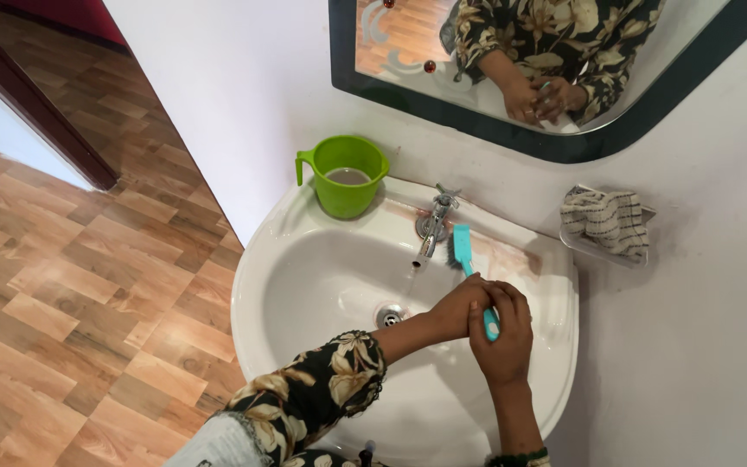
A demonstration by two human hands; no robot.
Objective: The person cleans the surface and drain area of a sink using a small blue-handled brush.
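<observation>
**Both hands on a teal brush over the basin**

The right hand (505, 333) clenches the handle end of a teal scrubbing brush (467, 264); the left hand (460, 307) wraps over it just above, touching the right. The brush angles up toward the tap (432, 227), bristle head near the spout, above the white sink (304, 285). It looks light, stiff plastic, likely slippery when wet, so the handle is the place for a grip. A green jug (345, 177) stands on the rim; a checked cloth (607, 223) lies on a wall tray.
</observation>
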